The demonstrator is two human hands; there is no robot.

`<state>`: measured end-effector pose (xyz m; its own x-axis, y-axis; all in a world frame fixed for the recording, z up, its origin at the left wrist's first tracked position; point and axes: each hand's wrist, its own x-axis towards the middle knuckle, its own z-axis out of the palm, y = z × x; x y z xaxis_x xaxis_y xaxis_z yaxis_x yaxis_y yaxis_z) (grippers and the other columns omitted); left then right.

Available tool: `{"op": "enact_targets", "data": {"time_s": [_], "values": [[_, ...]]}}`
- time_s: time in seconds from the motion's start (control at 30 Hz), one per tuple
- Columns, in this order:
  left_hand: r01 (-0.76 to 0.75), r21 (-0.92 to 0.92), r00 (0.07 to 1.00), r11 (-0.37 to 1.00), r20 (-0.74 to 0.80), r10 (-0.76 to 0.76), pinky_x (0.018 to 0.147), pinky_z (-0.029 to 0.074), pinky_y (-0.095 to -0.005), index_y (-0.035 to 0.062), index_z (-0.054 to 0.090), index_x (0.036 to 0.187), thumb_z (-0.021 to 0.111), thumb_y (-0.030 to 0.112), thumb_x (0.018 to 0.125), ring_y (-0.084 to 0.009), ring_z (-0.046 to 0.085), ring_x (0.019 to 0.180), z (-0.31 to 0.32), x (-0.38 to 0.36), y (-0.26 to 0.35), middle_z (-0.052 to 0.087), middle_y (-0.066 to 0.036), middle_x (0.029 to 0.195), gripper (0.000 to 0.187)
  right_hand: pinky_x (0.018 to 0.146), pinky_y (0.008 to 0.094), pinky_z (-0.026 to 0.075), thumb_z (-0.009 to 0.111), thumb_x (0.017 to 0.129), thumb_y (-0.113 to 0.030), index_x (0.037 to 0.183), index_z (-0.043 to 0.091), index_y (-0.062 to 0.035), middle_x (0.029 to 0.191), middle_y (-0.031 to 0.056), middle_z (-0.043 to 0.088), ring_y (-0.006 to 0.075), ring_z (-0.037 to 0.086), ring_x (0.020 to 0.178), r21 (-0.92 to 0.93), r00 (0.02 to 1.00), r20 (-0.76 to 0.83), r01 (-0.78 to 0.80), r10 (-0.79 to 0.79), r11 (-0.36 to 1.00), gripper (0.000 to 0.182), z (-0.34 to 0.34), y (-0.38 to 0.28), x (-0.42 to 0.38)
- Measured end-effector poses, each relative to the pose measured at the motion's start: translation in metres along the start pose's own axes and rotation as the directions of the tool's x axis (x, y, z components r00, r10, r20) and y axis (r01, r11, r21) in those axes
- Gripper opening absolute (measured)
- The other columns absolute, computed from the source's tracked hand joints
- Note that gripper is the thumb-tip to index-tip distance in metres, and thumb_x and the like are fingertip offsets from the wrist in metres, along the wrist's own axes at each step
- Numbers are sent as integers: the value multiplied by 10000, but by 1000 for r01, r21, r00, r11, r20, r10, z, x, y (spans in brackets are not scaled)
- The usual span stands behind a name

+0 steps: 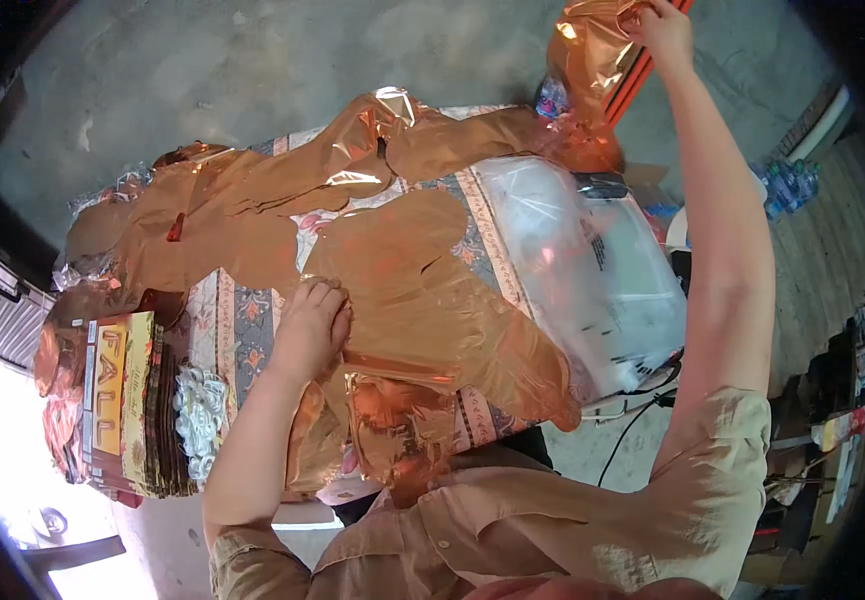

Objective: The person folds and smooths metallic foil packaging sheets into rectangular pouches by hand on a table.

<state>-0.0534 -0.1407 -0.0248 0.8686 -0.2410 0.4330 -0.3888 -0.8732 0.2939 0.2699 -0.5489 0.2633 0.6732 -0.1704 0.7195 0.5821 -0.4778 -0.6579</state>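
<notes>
Shiny copper-coloured foil sheets point(392, 240) lie spread over a table with a patterned cloth. My left hand point(310, 328) rests on the near foil sheet, its fingers curled against the surface; whether it pinches the foil is hidden. Far up at the top right, my right hand point(660, 32) is closed on the edge of a raised piece of copper foil point(588, 50), which hangs down towards the table's far right corner. More foil point(402, 425) drapes over the table's near edge, close to my body.
A stack of printed packs point(127, 400) and a heap of small white items point(200, 415) sit at the left. Clear plastic bags point(592, 270) cover the table's right part. Orange bars point(642, 75) stand behind the raised foil. A black cable point(620, 440) hangs at the right.
</notes>
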Motion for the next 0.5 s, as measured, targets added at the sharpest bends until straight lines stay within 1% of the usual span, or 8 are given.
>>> {"op": "enact_targets", "data": {"time_s": [0.07,0.1,0.13,0.2,0.23,0.37,0.47,0.5], "values": [[2,-14,1000,1000,-6,-2,939,451,-397,1,619,1027,639,57,820,-328,540,1076,-1,0,0,609,-140,1085,215,467,310,501,446,901,12,961,652,-20,711,77,640,195,632,561,233,995,69,59,-77,971,217,-10,-1,18],[6,-30,1000,1000,-2,-6,939,450,-400,0,619,1021,640,59,820,-331,538,1075,-1,0,1,608,-142,1082,210,494,300,518,446,907,6,994,647,-21,776,74,651,193,646,608,246,998,-49,-28,42,969,221,0,-55,-16],[7,-32,1000,999,-2,-7,939,450,-400,0,619,1021,640,59,820,-331,538,1075,0,-2,0,608,-142,1082,210,494,300,518,446,907,6,994,647,-21,776,74,651,193,646,608,245,998,-48,-28,41,969,221,4,-80,-28],[-20,-26,1000,999,-21,19,932,452,-401,6,616,1008,638,74,825,-334,538,1066,2,-1,-4,606,-139,1070,196,572,290,550,467,912,-16,1050,637,-28,847,72,660,184,662,684,295,996,73,19,-42,955,220,8,-105,-39],[-6,-22,1000,1000,-21,5,932,452,-401,6,616,1008,638,74,825,-334,538,1066,4,0,-5,606,-139,1070,196,654,289,567,481,916,-33,1096,628,-28,904,66,672,179,676,765,217,964,151,184,-219,959,232,10,-113,-40],[3,-20,1000,1000,-11,-3,915,456,-401,23,619,996,628,111,838,-324,541,1058,4,-4,-7,608,-124,1053,181,694,284,565,483,920,-39,1112,634,-34,972,56,672,167,673,810,419,942,253,100,-221,903,244,26,-169,-93],[11,-23,1000,1000,-19,-12,898,452,-417,50,621,986,618,168,851,-301,532,1056,12,-3,-12,598,-93,1027,179,730,274,535,487,935,-76,1113,635,8,873,86,699,146,687,790,108,790,439,426,-428,898,247,27,-147,-121],[8,-33,1000,999,-23,-9,891,446,-431,72,622,977,610,215,861,-282,524,1056,14,-5,-14,588,-69,1007,184,790,280,523,486,920,-40,1110,635,8,934,82,694,145,680,851,142,761,509,386,-402,911,247,29,-157,-158]]}}
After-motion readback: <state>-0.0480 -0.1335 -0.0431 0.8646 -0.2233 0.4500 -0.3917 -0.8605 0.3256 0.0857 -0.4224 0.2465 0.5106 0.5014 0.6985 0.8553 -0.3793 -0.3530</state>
